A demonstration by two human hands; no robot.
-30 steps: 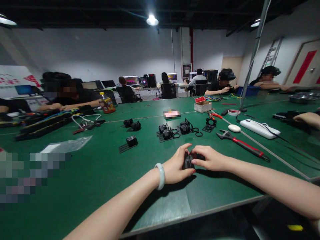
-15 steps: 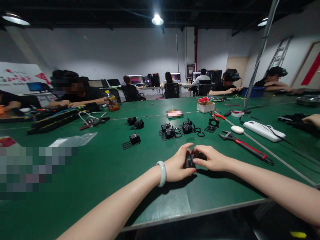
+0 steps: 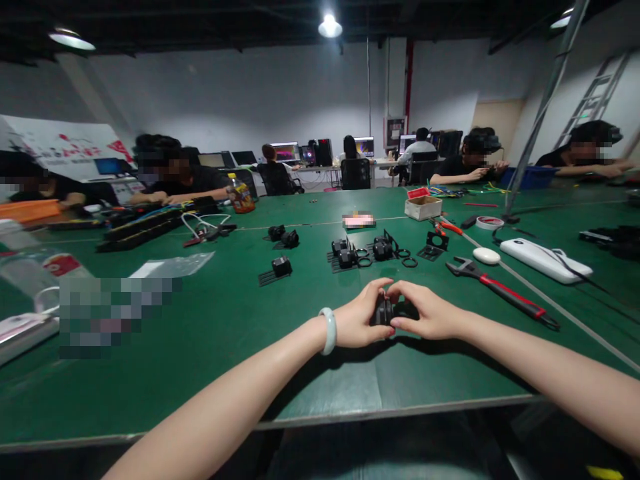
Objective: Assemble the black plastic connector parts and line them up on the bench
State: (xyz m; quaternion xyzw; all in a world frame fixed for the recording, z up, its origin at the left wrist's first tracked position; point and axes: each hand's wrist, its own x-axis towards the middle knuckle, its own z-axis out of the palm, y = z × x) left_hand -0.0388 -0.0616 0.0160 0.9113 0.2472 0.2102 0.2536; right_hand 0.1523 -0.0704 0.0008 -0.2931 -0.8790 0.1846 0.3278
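Both of my hands meet over the green table (image 3: 210, 333), gripping one small black part (image 3: 386, 312) between them. My left hand (image 3: 360, 319), with a pale bangle at the wrist, wraps its fingers round the part's left side. My right hand (image 3: 429, 315) closes on its right side, fingertips touching the left hand's. Most of the part is hidden by the fingers. Just beyond the hands lie several similar black parts (image 3: 345, 256) on ribbed plates, with loose black rings (image 3: 409, 263) beside them.
A red-handled adjustable wrench (image 3: 500, 291) lies to the right, near a white mouse (image 3: 486, 255) and white power strip (image 3: 545, 260). A small cardboard box (image 3: 423, 207), a tape roll (image 3: 490, 223), a clear bag (image 3: 175, 266) and black rails (image 3: 143, 227) sit farther off. Other people work along the far edges.
The view has swung left, so everything sits further right in the picture. My hands have stayed together on the black part, fingertips now closer over its top.
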